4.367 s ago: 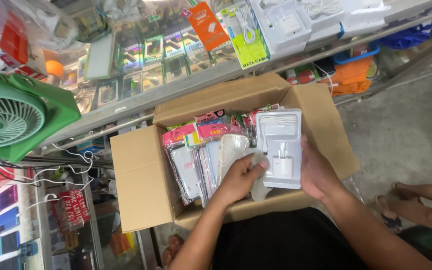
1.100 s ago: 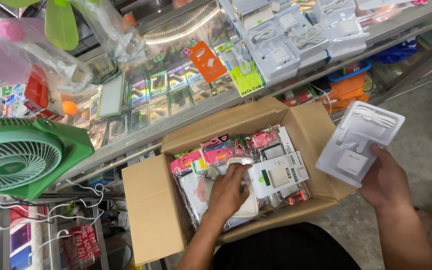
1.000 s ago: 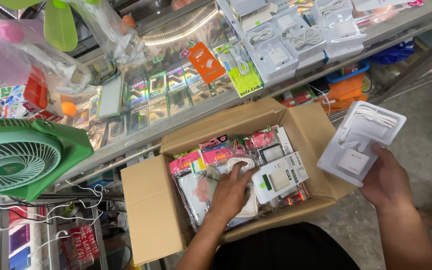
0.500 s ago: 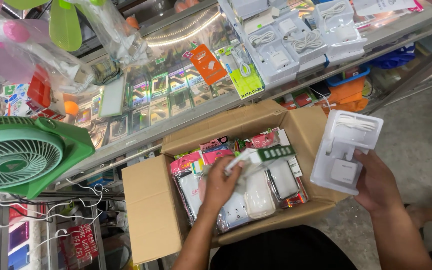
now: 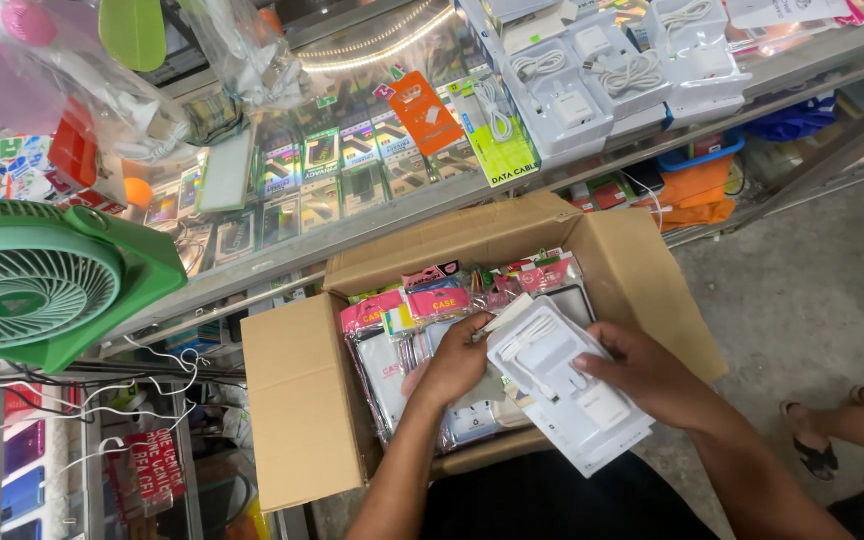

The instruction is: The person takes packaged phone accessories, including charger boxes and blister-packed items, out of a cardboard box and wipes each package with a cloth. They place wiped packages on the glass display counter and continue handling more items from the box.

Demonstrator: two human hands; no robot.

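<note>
A person's right hand lies across a flat white blister pack holding a charger plug and coiled cable, fingers spread over its top face and thumb hidden beneath, so the pack is gripped over the near edge of an open brown cardboard box. The left hand reaches into the box just left of that pack, fingers curled around the upper edge of it and of the clear-sleeved phone cases with pink header cards standing packed inside. Beyond the hands runs a glass display counter of packaged accessories; far left of the grip sits a green plastic fan. Another person's sandalled foot rests on the concrete to the right.
</note>
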